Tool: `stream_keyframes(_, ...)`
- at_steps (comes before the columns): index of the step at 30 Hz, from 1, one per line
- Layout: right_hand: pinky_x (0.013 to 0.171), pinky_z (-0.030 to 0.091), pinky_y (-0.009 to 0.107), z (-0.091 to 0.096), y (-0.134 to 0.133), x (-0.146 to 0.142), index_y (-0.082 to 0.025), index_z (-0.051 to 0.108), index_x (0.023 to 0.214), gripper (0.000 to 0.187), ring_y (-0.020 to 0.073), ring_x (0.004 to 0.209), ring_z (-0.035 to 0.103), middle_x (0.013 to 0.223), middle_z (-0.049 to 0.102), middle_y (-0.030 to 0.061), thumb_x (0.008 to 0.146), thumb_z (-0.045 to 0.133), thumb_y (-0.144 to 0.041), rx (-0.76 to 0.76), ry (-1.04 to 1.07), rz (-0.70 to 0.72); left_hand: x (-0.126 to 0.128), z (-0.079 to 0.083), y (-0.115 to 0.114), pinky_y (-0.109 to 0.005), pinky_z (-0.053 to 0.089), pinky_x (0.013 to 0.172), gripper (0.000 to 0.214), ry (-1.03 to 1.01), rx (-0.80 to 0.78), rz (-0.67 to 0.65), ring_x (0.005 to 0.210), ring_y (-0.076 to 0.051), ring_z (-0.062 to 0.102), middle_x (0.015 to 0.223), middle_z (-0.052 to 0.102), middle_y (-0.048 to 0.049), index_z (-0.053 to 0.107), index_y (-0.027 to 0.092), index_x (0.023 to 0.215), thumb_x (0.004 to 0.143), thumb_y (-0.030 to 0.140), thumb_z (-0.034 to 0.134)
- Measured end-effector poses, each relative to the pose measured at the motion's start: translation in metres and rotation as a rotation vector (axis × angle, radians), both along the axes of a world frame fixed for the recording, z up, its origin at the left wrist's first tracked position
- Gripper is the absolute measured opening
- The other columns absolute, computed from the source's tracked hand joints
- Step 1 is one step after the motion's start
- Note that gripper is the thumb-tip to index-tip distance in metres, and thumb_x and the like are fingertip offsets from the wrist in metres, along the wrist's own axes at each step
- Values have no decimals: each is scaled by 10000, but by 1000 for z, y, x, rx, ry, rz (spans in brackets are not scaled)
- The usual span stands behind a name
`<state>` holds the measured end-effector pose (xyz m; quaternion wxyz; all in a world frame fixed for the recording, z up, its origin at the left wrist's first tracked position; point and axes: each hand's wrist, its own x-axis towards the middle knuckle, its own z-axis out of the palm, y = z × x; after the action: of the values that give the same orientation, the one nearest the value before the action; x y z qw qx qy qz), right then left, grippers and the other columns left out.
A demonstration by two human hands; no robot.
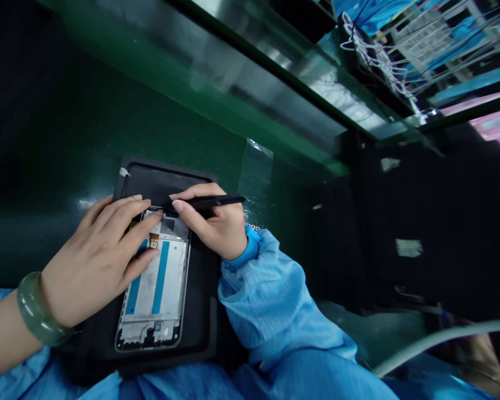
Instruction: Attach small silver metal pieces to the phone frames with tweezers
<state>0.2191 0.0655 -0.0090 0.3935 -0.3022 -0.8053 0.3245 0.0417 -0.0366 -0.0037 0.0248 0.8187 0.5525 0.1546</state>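
An opened smartphone lies face down on a black padded tray, its silvery inner frame and two blue adhesive strips exposed. My left hand rests over the phone's upper left side with the fingers spread, fingertips near the top edge. Close to the index finger and thumb is a small orange flex cable. In a pinch, my right hand holds a slim black pen-shaped tool. The tool's tip points left toward the phone's top edge, partly lost among the fingers, so contact cannot be made out.
A dark green mat covers the bench, with a strip of clear tape on it. Behind runs a glass-like ledge. Black trays stand at right. A pale hose and another person's hand appear lower right.
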Motion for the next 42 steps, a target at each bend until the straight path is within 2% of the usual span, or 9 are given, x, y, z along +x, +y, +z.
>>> stream_keyframes(10, 726, 555, 246, 1, -3, 0, -187, 634, 856, 69, 132, 777, 686, 855, 711, 20, 816, 649, -241, -27, 5, -34, 0, -1, 0, -538, 370, 1017, 423, 1, 1, -1, 1201, -327, 463, 1252, 501, -186, 500, 115, 1258, 882, 305, 470)
stream_keyframes(21, 739, 563, 236, -3, -5, 0, -182, 620, 907, 98, 134, 805, 689, 883, 712, 42, 815, 647, -201, 123, -17, 59, 0, -1, 0, -549, 362, 1024, 406, 3, -6, 7, 1199, -325, 466, 1262, 498, -185, 509, 117, 1240, 888, 313, 455)
stream_keyframes(23, 750, 562, 243, -2, -4, 1, -194, 616, 902, 94, 133, 807, 688, 881, 708, 33, 814, 647, -202, 98, 0, 40, 0, -2, 0, -553, 364, 1025, 409, -1, -20, 6, 1206, -321, 461, 1266, 496, -178, 495, 129, 1250, 890, 318, 456)
stream_keyframes(27, 766, 562, 286, -1, -3, 4, -201, 587, 947, 131, 157, 850, 680, 893, 678, 36, 825, 630, -222, -61, 73, -70, -6, 1, -1, -574, 348, 1045, 418, -108, -36, 14, 1266, -318, 401, 1319, 443, -153, 449, 155, 1272, 888, 319, 464)
stream_keyframes(30, 714, 573, 277, -1, -4, 3, -198, 549, 998, 168, 150, 833, 675, 935, 653, 49, 845, 602, -244, -187, 103, -50, -13, 8, -3, -580, 276, 1098, 212, -275, 56, 63, 1298, -293, 369, 1326, 414, -71, 560, 186, 1004, 855, 136, 418)
stream_keyframes(33, 646, 575, 241, -2, -5, 0, -192, 534, 984, 161, 132, 787, 667, 930, 641, 52, 849, 587, -262, -263, 95, -15, -20, 15, -3, -565, 308, 1088, 212, -362, 190, 94, 1159, -230, 500, 1109, 531, 3, 507, 191, 647, 762, 31, 430)
stream_keyframes(36, 639, 574, 236, -1, -5, -2, -185, 532, 943, 137, 123, 755, 660, 895, 639, 47, 841, 585, -259, -272, 80, -14, -25, 15, -3, -561, 365, 1044, 238, -352, 245, 69, 1045, -211, 555, 926, 573, 5, 466, 185, 551, 711, 10, 472)
stream_keyframes(39, 646, 569, 236, 1, -5, -3, -182, 537, 912, 121, 119, 738, 654, 870, 642, 41, 827, 594, -247, -260, 59, -22, -26, 11, -1, -515, 381, 1048, 221, -361, 182, 51, 1026, -184, 565, 940, 590, 9, 515, 183, 611, 749, 24, 448)
stream_keyframes(42, 647, 564, 228, 3, -6, -4, -179, 546, 902, 118, 116, 742, 654, 859, 646, 36, 820, 603, -241, -243, 53, -27, -24, 5, 1, -493, 372, 1064, 255, -286, 96, -15, 1071, -180, 559, 1067, 608, -16, 612, 203, 941, 825, 74, 426)
